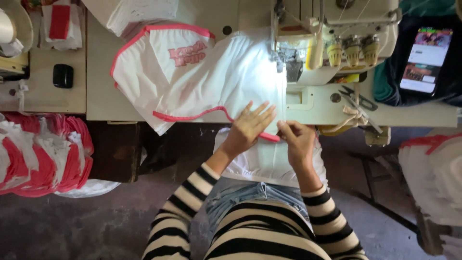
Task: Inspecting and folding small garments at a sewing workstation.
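Head view: left hand (248,127) lies flat, fingers spread, on the soft, light garment (216,77) before the machine (332,43); right hand (297,139) pinches its pink hem (269,136).

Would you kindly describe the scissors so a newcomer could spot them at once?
Start at the cream sewing machine at the table's right end. Just below its three thread knobs, the scissors lie flat on the machine's bed, beside knotted cloth strips. They are the only dark metal tool there.
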